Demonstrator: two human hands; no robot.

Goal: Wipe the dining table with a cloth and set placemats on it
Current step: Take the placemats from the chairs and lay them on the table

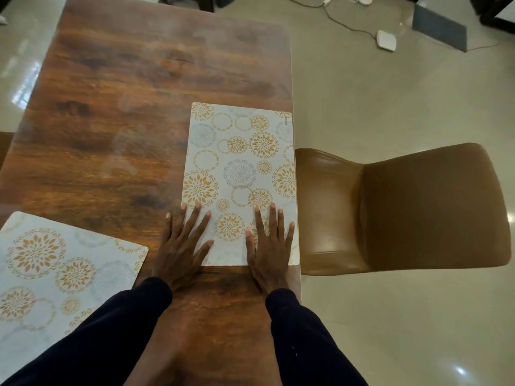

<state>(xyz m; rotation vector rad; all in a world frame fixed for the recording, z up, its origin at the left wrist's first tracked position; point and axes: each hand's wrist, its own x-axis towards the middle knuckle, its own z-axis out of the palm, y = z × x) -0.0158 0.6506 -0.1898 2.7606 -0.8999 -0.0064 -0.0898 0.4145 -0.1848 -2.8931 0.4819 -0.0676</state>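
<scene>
A white placemat (239,162) with gold and grey flower circles lies along the right edge of the dark wooden dining table (117,107). My left hand (182,246) lies flat with spread fingers on the mat's near left corner, partly on the wood. My right hand (269,246) presses flat on the near right part of the same mat. A second placemat (55,271) of the same pattern lies at the near left, partly under my left sleeve. No cloth is in view.
A brown leather chair (404,207) stands right beside the table's right edge, next to the mat. On the tiled floor beyond lie a white box (386,40) with cables and a grey panel (439,29). Dark furniture legs show at the top.
</scene>
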